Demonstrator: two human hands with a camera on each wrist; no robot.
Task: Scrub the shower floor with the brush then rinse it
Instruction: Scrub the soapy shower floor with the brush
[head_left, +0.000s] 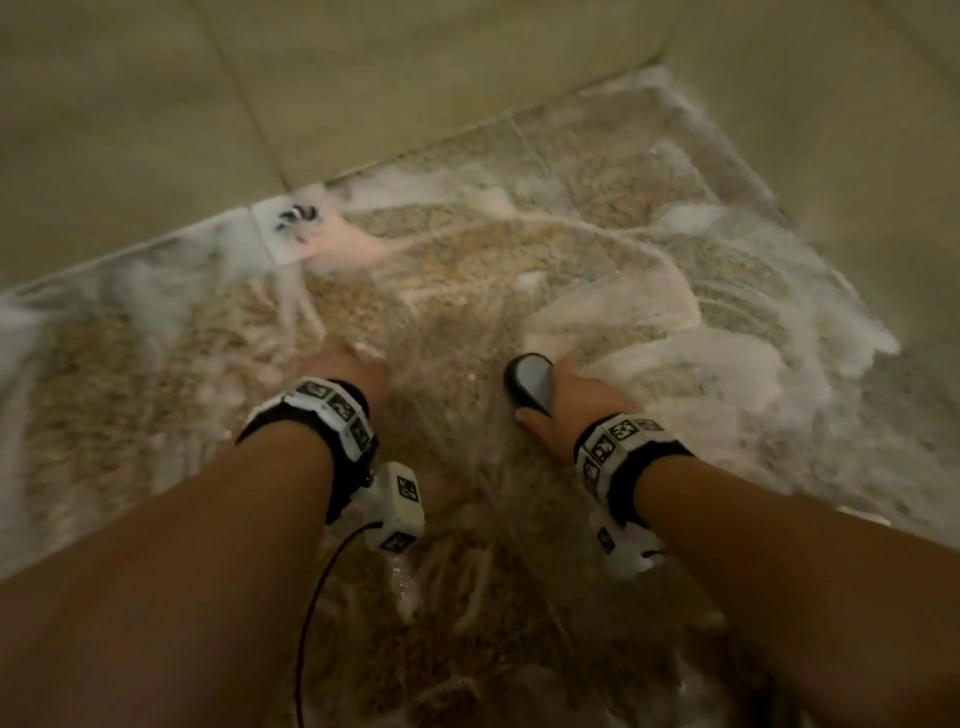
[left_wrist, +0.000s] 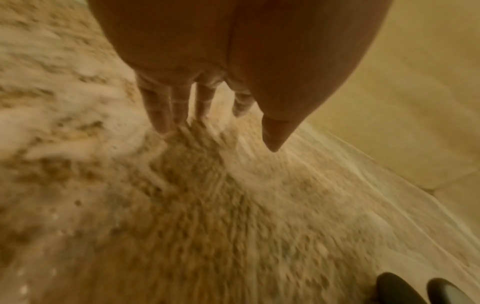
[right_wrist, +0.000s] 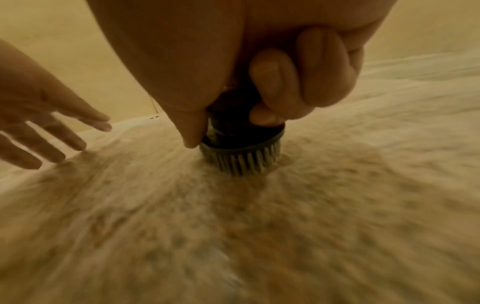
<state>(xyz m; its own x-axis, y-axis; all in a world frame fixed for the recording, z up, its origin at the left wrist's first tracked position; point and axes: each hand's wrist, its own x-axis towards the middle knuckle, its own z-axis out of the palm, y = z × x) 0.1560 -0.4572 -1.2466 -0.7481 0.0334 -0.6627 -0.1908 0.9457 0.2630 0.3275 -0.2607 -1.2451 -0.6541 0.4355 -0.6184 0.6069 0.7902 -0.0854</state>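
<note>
The speckled shower floor (head_left: 447, 270) is wet and streaked with white foam (head_left: 649, 306). My right hand (head_left: 571, 400) grips a dark round scrub brush (head_left: 530, 382). In the right wrist view the fingers curl round the brush (right_wrist: 241, 148), whose pale bristles press on the floor (right_wrist: 233, 226). My left hand (head_left: 358, 369) is spread, with straight fingertips (left_wrist: 166, 121) touching the wet floor (left_wrist: 194, 205) to the left of the brush. It appears again at the left edge of the right wrist view, as the left hand (right_wrist: 46, 127) holding nothing.
Beige tiled walls (head_left: 363, 78) meet the floor along the far edge and at the right corner (head_left: 665, 57). A small dark mark (head_left: 296, 215) sits on the white strip at the wall's foot. Thick foam lies along the left wall base (head_left: 31, 332).
</note>
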